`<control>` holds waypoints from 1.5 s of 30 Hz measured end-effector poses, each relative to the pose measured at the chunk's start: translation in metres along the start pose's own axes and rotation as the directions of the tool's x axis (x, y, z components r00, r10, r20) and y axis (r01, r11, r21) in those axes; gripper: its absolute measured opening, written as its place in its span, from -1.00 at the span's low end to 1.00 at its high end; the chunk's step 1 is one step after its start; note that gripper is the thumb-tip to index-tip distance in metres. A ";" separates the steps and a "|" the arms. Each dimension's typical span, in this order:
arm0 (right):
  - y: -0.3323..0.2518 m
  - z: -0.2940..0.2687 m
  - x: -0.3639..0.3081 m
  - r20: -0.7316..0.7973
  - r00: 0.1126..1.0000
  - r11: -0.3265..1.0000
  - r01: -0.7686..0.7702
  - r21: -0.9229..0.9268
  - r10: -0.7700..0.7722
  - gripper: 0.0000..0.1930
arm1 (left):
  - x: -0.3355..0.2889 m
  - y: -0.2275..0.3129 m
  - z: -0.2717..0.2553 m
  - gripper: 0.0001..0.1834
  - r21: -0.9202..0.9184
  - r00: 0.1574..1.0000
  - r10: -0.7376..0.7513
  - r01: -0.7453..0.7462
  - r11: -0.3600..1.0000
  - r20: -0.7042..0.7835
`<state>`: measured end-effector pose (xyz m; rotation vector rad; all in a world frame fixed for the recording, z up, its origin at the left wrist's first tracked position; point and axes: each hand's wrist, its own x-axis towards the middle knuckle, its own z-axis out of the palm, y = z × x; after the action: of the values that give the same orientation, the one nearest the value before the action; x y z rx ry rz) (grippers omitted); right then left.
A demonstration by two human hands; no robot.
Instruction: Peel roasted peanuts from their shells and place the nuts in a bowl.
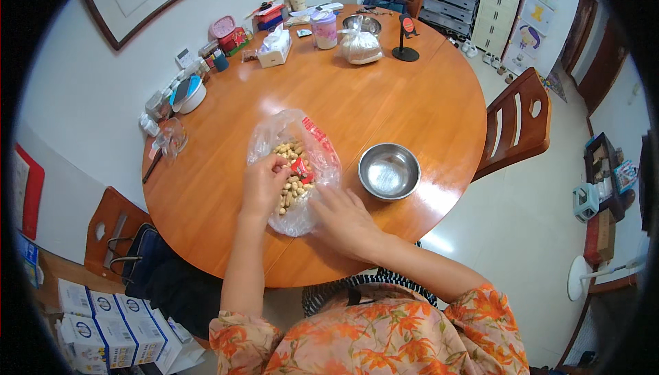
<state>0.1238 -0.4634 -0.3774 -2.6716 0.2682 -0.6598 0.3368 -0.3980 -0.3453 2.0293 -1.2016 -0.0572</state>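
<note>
A person in an orange-flowered top [384, 337] works with both bare hands at a round wooden table [425, 100], a clear plastic bag [269, 131] of peanuts [291, 193] lying open near the closest edge. The left hand [263, 179] reaches in over the bag's left side, its fingers curled toward the thumb just beside a small red wrapper [299, 168] that lies among the shells — whether those fingertips are closed on anything, an onlooker cannot tell. The right hand [343, 217], blurred, stretches low over the bag's near right side, its fingers extended and loosely apart, the two hands set on either side of the heap. Just to the right of the bag, on the bare wood, stands a shiny metal bowl [388, 169]. Across the table, well apart from the hands, a white tissue box [275, 49], a purple-and-white jar [324, 30], a knotted plastic bag with pale contents [362, 49] and a black stand [405, 52] line the far side — while a wooden chair [542, 131] stands to the right and white cartons [117, 327] are stacked at lower left
</note>
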 end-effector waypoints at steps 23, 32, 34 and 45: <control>0.080 -0.123 0.012 -0.403 0.846 0.867 -0.128 0.481 0.349 -0.78 | 0.001 0.091 0.045 -0.84 -0.911 0.951 -0.026 0.302 0.282 0.307; 0.099 -0.076 -0.018 -0.205 0.861 0.752 -0.263 0.604 0.466 -0.64 | 0.015 0.099 0.064 -0.78 -0.895 0.894 -0.084 0.444 0.043 0.440; 0.095 -0.067 -0.018 -0.170 0.856 0.702 -0.270 0.659 0.488 -0.64 | 0.013 0.095 0.063 -0.76 -0.878 0.873 -0.119 0.478 0.019 0.472; 0.118 -0.112 0.080 0.018 0.999 0.566 -0.043 0.824 0.049 -0.74 | 0.019 0.095 0.060 -0.86 -0.921 0.935 -0.161 0.344 0.183 0.317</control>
<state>0.1285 -0.6274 -0.3006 -1.7282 0.0007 -0.5765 0.2543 -0.4732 -0.3225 0.9835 -0.5333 -0.9408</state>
